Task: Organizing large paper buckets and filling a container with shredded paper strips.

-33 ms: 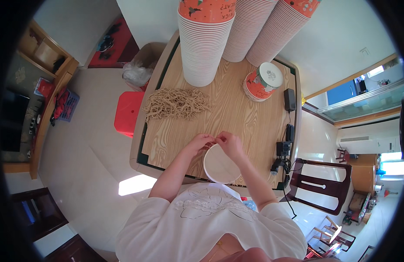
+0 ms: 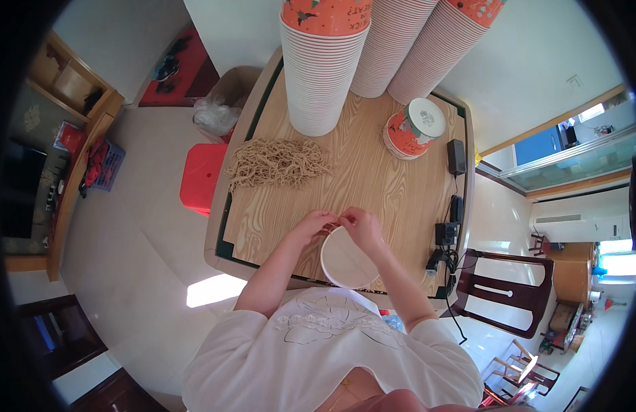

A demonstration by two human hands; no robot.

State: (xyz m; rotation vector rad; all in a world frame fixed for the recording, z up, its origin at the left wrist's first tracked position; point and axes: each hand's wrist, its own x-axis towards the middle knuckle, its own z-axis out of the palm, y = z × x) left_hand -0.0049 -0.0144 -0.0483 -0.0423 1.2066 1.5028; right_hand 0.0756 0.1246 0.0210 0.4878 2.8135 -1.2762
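A round paper bucket (image 2: 348, 259) lies at the table's near edge, right against my body, its pale round face turned up toward me. My left hand (image 2: 319, 224) is closed at the bucket's far left rim, fingertips pinched together. Beside it my right hand (image 2: 361, 227) is also closed in a pinch, its fingers bent down over the far rim. The fingertips of both hands nearly meet. Whatever is between them is too small and too hidden to name. Beyond my left hand a tangled heap of tan cords (image 2: 280, 163) rests on the wooden table (image 2: 373, 172).
Tall stacks of nested paper buckets (image 2: 316, 86) rise along the table's far side. Short orange printed buckets (image 2: 407, 134) sit at the far right. Black adapters (image 2: 447, 233) and cables line the right edge. A red stool (image 2: 200, 177) and a dark wooden chair (image 2: 503, 292) flank the table.
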